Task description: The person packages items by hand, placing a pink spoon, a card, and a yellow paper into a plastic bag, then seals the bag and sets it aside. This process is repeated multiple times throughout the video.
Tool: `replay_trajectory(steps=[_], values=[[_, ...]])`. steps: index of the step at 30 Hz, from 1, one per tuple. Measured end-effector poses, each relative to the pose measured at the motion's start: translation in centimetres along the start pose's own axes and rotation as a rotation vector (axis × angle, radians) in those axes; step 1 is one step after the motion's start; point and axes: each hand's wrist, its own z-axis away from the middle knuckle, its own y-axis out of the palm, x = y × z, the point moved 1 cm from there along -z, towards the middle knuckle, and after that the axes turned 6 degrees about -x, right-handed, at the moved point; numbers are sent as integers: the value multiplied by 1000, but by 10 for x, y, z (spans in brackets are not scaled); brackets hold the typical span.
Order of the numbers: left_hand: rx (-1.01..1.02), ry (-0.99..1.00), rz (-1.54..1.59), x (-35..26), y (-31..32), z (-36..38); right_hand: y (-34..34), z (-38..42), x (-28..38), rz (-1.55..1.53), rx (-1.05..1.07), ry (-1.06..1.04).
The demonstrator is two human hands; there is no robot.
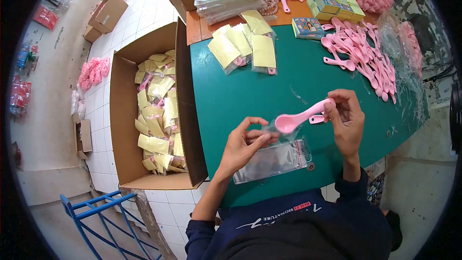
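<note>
One pink spoon (302,115) lies slantwise, bowl lower-left, handle upper-right.

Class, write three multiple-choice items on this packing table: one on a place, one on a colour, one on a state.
1. Where is the cardboard box of yellow packets?
A. beside the green table, on the left hand's side
B. on the table
C. behind the person

2. What colour is the spoon in the right hand?
A. yellow
B. pink
C. blue

3. The clear bag at the left hand is:
A. packed full
B. torn apart
C. empty

Key: 1 A, it stands against the table edge; 2 B, pink like the pile; 3 C, nothing shows inside.
</note>
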Motion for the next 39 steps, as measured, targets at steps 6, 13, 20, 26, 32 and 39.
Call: replay_trajectory(steps=[6,13,20,26,32,39], values=[[101,-37,41,-1,2,3,5,-3,8,26,94,-14],[140,-74,33,-12,6,4,3,-11,15,12,49,-50],[158,-3,-61,-14,7,0,12,-7,14,120,228,-57],[156,82,38,-30,17,-9,21,-18,23,64,419,-58],[166,182,-105,-32,4,-31,27,-42,27,128,520,-309],[223,499,73,-46,-8,-30,11,-247,-120,805,292,-407]])
